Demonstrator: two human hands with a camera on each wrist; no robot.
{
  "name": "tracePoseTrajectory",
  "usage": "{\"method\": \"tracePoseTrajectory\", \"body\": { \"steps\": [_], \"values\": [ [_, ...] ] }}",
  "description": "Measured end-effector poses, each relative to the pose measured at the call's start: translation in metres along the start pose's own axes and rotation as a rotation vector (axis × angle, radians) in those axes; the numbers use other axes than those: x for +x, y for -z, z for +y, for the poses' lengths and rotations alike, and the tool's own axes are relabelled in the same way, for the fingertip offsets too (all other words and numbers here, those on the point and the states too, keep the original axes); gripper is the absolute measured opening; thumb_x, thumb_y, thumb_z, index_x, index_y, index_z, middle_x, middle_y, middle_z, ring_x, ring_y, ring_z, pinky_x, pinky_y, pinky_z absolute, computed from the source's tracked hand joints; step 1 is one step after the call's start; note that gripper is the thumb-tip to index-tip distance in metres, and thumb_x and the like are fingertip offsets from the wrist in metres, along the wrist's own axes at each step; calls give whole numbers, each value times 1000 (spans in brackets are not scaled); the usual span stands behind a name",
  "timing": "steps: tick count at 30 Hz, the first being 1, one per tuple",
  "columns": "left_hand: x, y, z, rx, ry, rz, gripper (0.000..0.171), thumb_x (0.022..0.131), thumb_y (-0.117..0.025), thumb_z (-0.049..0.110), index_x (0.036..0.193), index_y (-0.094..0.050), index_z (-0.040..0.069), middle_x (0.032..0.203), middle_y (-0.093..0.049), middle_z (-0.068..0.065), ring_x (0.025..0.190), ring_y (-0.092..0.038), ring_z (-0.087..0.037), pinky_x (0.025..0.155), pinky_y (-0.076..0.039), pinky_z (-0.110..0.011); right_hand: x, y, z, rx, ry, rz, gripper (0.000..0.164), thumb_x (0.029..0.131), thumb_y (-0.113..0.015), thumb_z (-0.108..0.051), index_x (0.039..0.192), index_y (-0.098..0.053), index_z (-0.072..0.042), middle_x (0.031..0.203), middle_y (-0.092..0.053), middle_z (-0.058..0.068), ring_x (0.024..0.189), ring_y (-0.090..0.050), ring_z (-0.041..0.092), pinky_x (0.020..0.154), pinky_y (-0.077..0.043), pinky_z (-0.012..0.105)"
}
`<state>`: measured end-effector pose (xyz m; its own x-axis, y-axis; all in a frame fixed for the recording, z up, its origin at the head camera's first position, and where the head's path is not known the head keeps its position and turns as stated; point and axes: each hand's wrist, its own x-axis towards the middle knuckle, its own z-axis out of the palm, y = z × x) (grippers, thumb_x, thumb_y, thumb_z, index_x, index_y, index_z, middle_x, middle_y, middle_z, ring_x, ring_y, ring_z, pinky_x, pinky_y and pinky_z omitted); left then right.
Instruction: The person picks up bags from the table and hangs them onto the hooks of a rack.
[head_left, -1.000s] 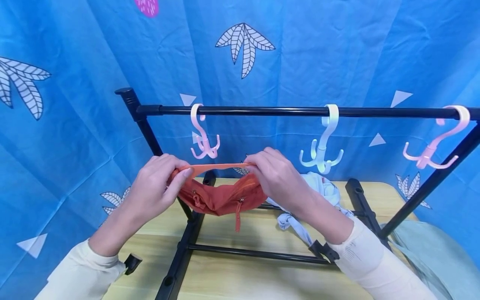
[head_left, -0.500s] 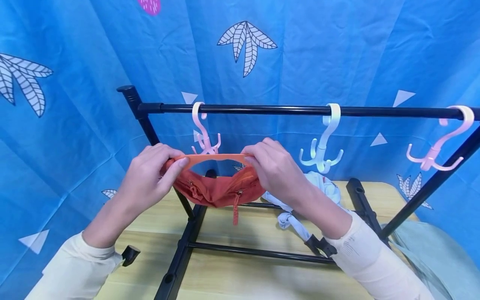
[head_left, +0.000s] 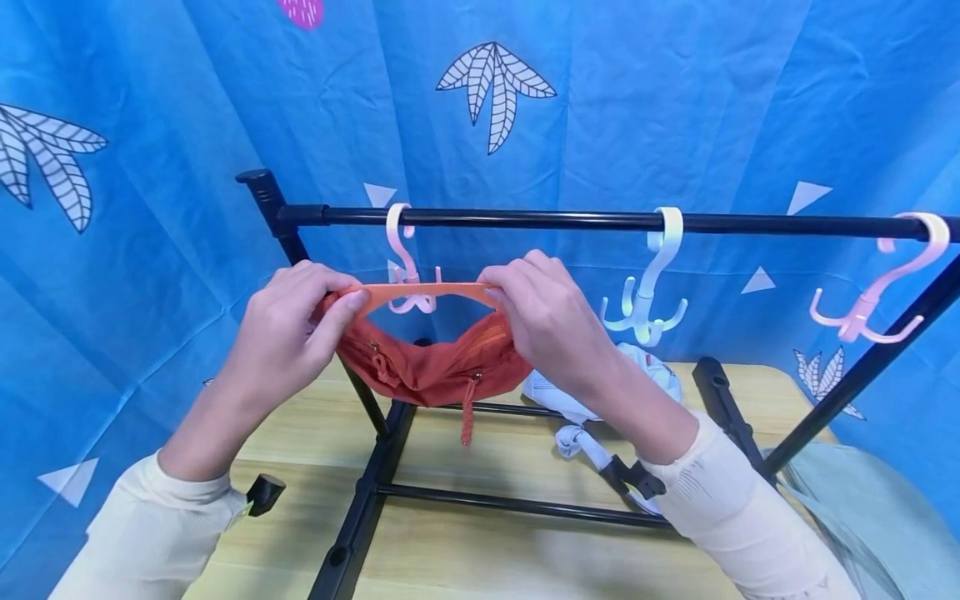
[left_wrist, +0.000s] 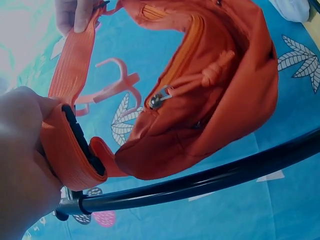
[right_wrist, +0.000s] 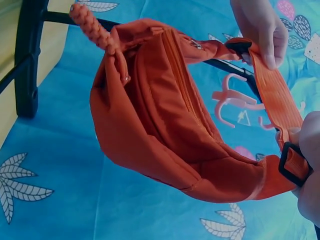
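My left hand (head_left: 281, 333) and right hand (head_left: 551, 325) each pinch one end of the orange strap of a rust-red waist bag (head_left: 427, 371). The strap (head_left: 423, 290) is drawn nearly level between them, and the bag's body sags below it with zip pulls dangling. In the left wrist view a black buckle (left_wrist: 82, 142) sits inside the strap's fold beside my left hand. A black slider (right_wrist: 294, 164) lies at my right hand in the right wrist view. Just behind the strap hangs a pink hook (head_left: 408, 250); whether they touch, I cannot tell.
The hook hangs from a black rack bar (head_left: 525, 219), along with a white hook (head_left: 652, 283) and another pink hook (head_left: 873, 287) farther right. A pale blue bag (head_left: 558, 396) lies on the wooden table (head_left: 465, 550) within the rack's base. A grey-green bag (head_left: 877, 500) is at right.
Both hands have risen with the waist bag and shifted slightly left. The strap has come up from below the left pink hook to in front of its prongs.
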<state>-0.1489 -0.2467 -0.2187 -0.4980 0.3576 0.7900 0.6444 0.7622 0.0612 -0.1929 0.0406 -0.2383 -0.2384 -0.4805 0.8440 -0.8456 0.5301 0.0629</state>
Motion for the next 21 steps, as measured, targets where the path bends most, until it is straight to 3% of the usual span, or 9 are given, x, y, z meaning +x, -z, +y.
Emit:
{"method": "tracePoseTrajectory", "body": {
  "steps": [12, 21],
  "values": [
    [9, 0, -3, -6, 42, -7, 12, 96, -71, 3, 104, -71, -5, 84, -68, -17, 82, -56, -28, 89, -44, -45, 8, -4, 3, -33, -8, -4, 17, 99, -69, -9, 115, -69, -1, 95, -74, 12, 83, -58, 22, 71, -51, 29],
    [11, -3, -6, 7, 76, -29, 11, 98, -68, 3, 105, -70, -5, 83, -66, -16, 88, -54, -29, 85, -42, -42, 9, -9, 7, -17, -30, -24, 18, 100, -68, -8, 116, -70, -1, 98, -75, 13, 86, -64, 23, 78, -58, 30]
  ]
}}
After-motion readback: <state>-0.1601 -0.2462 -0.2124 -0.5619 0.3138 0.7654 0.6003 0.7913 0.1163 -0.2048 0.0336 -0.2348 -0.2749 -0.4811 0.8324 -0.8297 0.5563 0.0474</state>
